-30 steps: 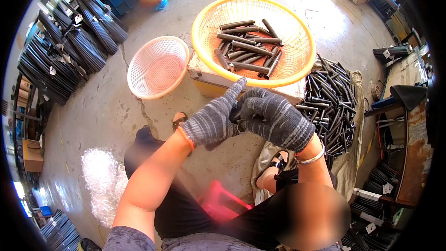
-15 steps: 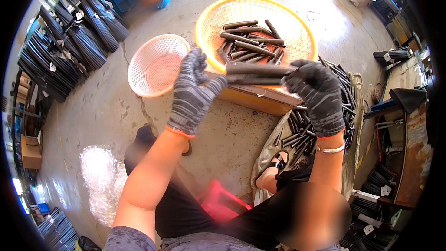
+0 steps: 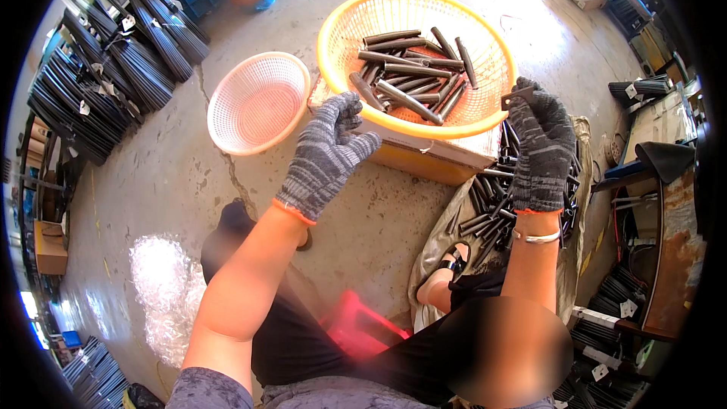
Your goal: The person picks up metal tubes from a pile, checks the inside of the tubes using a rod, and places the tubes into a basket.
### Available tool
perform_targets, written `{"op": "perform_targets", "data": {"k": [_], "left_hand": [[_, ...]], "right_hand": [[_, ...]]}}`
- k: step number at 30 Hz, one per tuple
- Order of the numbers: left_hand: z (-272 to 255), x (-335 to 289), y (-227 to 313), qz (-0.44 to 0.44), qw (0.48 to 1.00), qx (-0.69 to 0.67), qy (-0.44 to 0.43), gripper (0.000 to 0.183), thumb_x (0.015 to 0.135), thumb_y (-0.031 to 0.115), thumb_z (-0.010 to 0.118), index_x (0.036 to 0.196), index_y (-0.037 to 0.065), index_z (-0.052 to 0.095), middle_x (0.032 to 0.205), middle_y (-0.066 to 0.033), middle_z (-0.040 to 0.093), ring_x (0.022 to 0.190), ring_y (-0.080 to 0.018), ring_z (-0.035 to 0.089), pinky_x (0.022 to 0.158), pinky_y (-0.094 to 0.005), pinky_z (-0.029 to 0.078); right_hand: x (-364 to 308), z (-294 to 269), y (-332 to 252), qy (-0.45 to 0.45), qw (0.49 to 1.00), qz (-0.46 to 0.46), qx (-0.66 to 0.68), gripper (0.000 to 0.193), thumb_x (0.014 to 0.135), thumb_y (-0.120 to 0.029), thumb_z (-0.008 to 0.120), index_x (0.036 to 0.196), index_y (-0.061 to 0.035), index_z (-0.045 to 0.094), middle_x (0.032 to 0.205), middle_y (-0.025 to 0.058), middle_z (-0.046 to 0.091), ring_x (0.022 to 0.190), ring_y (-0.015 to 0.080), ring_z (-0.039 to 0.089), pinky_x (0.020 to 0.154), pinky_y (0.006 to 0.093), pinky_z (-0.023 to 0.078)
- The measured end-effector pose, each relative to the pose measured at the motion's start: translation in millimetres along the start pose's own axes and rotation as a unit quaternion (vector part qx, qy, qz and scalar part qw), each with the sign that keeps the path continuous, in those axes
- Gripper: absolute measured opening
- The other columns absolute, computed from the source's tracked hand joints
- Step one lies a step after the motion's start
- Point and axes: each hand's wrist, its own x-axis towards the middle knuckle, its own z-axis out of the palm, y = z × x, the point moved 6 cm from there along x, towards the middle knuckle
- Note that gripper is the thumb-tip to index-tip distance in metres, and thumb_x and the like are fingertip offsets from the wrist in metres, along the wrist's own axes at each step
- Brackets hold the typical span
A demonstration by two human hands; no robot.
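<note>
Left glove [image 3: 322, 155] and right glove [image 3: 543, 151]: matt knitted cloth. At one o'clock, a yellow plastic lattice basket [image 3: 424, 132], glossy-rimmed, its dark tubes [image 3: 409, 101] smooth with dull sheen; at ten, a paler plastic basket [image 3: 257, 106]; at eight, glossy crinkled film [image 3: 163, 295]; between three and four, a polished metal bracelet [image 3: 536, 239]

I log the left gloved hand [image 3: 327, 153] half-open near the front rim of the orange mesh basket [image 3: 424, 132]; the right gloved hand [image 3: 542, 144] curls round a small dark piece [image 3: 519, 95], kind unclear. Basket, on a carton [image 3: 413, 163], holds loose black tubes [image 3: 416, 70]; a tube heap [image 3: 492, 220] lies on sacking [image 3: 445, 238].
</note>
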Motion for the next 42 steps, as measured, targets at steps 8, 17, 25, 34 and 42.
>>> {"op": "perform_targets", "data": {"k": [8, 17, 25, 34, 42], "left_hand": [[14.7, 0.0, -6.7, 0.054, 0.997, 0.015, -0.056, 0.058, 0.077, 0.008, 0.076, 0.126, -0.002, 0.048, 0.117, -0.0127, 0.058, 0.105, -0.0206, 0.058, 0.091, -0.0324, 0.05], [20.1, -9.7, 14.7, 0.065, 0.988, 0.066, -0.121, 0.06, 0.078, 0.01, 0.077, 0.13, 0.002, 0.049, 0.119, -0.0085, 0.059, 0.112, -0.0164, 0.055, 0.098, -0.0292, 0.045], [8.2, -14.1, 25.4, 0.058, 0.991, 0.055, -0.106, 0.058, 0.078, 0.012, 0.077, 0.129, 0.003, 0.051, 0.116, -0.0076, 0.061, 0.11, -0.0146, 0.056, 0.094, -0.0285, 0.046], [16.9, -19.7, 28.1, 0.105, 0.973, 0.161, -0.125, 0.059, 0.078, 0.015, 0.077, 0.129, 0.001, 0.051, 0.115, -0.0101, 0.063, 0.104, -0.0177, 0.06, 0.09, -0.0304, 0.049], [27.9, -20.1, 27.7, 0.05, 0.967, 0.151, -0.202, 0.06, 0.076, 0.015, 0.077, 0.129, 0.004, 0.052, 0.116, -0.0078, 0.061, 0.104, -0.0173, 0.059, 0.089, -0.0323, 0.048]], "right_hand": [[3.4, -29.2, 8.7, 0.098, 0.993, 0.058, 0.021, 0.009, 0.083, -0.005, 0.069, 0.092, -0.0039, 0.067, 0.084, 0.0031, 0.068, 0.071, 0.0084, 0.058, 0.064, 0.0221, 0.047], [7.3, -97.1, 64.5, 0.127, 0.979, 0.117, 0.11, 0.017, 0.081, 0.005, 0.067, 0.096, -0.001, 0.06, 0.091, 0.0149, 0.066, 0.083, 0.0251, 0.066, 0.074, 0.0361, 0.06], [-32.4, -232.3, 201.4, 0.161, 0.925, 0.318, -0.136, 0.01, 0.078, -0.007, 0.07, 0.084, -0.0091, 0.062, 0.071, 0.0042, 0.062, 0.057, 0.0157, 0.057, 0.051, 0.0274, 0.048], [-132.4, -315.1, 349.2, -0.036, 0.642, 0.547, -0.537, 0.038, 0.084, -0.04, 0.053, 0.085, -0.007, 0.072, 0.082, 0.0134, 0.071, 0.077, 0.0268, 0.068, 0.069, 0.0375, 0.052], [-156.4, -289.0, 401.9, -0.121, 0.636, 0.47, -0.6, 0.033, 0.07, -0.036, 0.073, 0.094, -0.0123, 0.073, 0.093, 0.0125, 0.07, 0.088, 0.0286, 0.067, 0.082, 0.037, 0.05]]}}
